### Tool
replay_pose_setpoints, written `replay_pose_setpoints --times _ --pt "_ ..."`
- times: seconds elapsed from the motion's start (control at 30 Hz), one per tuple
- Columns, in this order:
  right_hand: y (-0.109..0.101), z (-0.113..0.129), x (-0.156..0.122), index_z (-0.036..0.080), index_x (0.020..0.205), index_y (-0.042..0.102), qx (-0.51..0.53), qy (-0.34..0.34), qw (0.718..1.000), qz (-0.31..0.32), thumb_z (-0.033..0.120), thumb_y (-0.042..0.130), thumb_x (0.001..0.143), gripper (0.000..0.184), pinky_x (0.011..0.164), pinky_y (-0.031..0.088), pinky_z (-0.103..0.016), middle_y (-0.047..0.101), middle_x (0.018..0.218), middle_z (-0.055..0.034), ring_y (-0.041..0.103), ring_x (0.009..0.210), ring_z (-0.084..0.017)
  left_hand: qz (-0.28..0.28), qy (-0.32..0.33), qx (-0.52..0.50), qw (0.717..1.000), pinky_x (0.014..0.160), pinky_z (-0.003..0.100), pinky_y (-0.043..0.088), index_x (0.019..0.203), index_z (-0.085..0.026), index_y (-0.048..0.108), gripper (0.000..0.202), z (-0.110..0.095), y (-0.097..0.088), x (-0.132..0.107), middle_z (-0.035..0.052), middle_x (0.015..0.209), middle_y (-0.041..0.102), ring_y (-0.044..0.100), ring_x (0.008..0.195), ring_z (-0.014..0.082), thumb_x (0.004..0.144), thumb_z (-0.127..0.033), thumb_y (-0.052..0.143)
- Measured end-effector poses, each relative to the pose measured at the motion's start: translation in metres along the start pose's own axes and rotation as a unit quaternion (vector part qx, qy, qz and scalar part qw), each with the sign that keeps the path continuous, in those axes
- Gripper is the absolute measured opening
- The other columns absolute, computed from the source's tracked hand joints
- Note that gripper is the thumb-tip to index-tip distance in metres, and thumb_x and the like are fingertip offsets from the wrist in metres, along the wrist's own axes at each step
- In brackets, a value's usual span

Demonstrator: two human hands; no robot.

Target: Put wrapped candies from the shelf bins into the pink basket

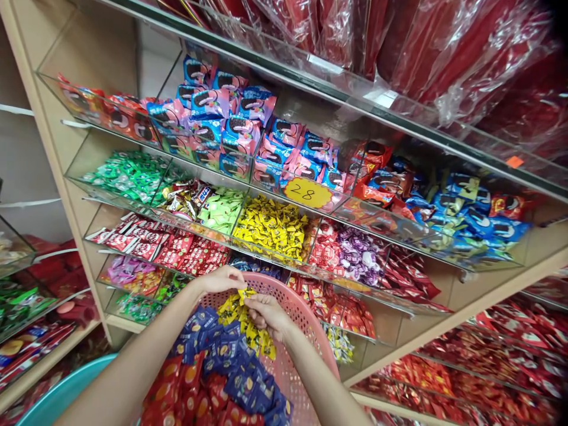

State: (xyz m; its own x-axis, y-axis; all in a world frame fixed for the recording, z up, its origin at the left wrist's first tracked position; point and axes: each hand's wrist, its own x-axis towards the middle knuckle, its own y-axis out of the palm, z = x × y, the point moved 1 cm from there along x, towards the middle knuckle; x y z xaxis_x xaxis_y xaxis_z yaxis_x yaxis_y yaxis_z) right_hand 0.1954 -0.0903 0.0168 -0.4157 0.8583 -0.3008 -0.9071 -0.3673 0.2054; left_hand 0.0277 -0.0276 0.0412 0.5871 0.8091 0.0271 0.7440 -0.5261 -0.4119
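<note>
A pink perforated plastic basket (pixel 317 331) stands before me, holding wrapped candies. Blue-wrapped candies (pixel 242 361) lie across its middle, and red-wrapped candies (pixel 190 390) fill the near left part. Small yellow-wrapped candies (pixel 264 342) lie toward the far side. Above these my right hand (pixel 268 313) is closed, its thumb and finger pinching one yellow-wrapped candy (pixel 245 294). My left hand (pixel 222 279) is closed at the basket's far rim, fingertips drawn together by that same candy. Whether its fingers also grip the candy I cannot make out.
Tiered shelves with clear bins rise ahead, including a bin of yellow candies (pixel 271 228) and blue-pink cookie packs (pixel 222 118). A yellow "28" tag (pixel 305 191) hangs there. A teal tub (pixel 66 384) stands lower left. Red packets (pixel 488 355) fill shelves at right.
</note>
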Motion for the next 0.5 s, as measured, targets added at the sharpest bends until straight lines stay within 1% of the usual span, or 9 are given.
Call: replay_pose_setpoints --times 0.13,0.23,0.5 --pt "0.0 -0.0005 0.0001 0.015 0.064 0.05 -0.03 -0.023 0.999 -0.023 0.042 0.064 0.062 0.031 0.03 0.013 -0.016 0.047 0.042 0.0082 0.028 0.028 0.0 0.003 0.0 0.017 1.0 0.069 0.022 0.039 0.071 -0.015 0.067 0.028 -0.0043 0.0006 -0.0015 0.0019 0.075 0.062 0.052 0.074 0.0146 0.062 -0.04 0.06" --pt "0.0009 -0.001 0.0002 0.015 0.063 0.05 -0.054 -0.034 0.997 -0.033 0.042 0.064 0.062 0.031 0.029 0.014 -0.016 0.049 0.043 0.0074 0.029 0.027 -0.001 -0.001 0.004 0.026 1.0 0.069 0.022 0.039 0.07 -0.015 0.067 0.026 -0.0053 0.0004 -0.0019 0.0021 0.075 0.062 0.053 0.075 0.0148 0.062 -0.039 0.06" --pt "0.0034 0.0023 -0.0047 0.015 0.063 0.05 -0.083 -0.046 0.995 -0.04 0.045 0.063 0.061 0.033 0.029 0.016 -0.015 0.05 0.043 0.0074 0.031 0.028 -0.001 -0.009 0.004 0.018 1.0 0.066 0.021 0.038 0.067 -0.014 0.065 0.026 -0.0013 0.0009 0.0003 0.0006 0.07 0.06 0.051 0.07 0.0129 0.064 -0.039 0.058"
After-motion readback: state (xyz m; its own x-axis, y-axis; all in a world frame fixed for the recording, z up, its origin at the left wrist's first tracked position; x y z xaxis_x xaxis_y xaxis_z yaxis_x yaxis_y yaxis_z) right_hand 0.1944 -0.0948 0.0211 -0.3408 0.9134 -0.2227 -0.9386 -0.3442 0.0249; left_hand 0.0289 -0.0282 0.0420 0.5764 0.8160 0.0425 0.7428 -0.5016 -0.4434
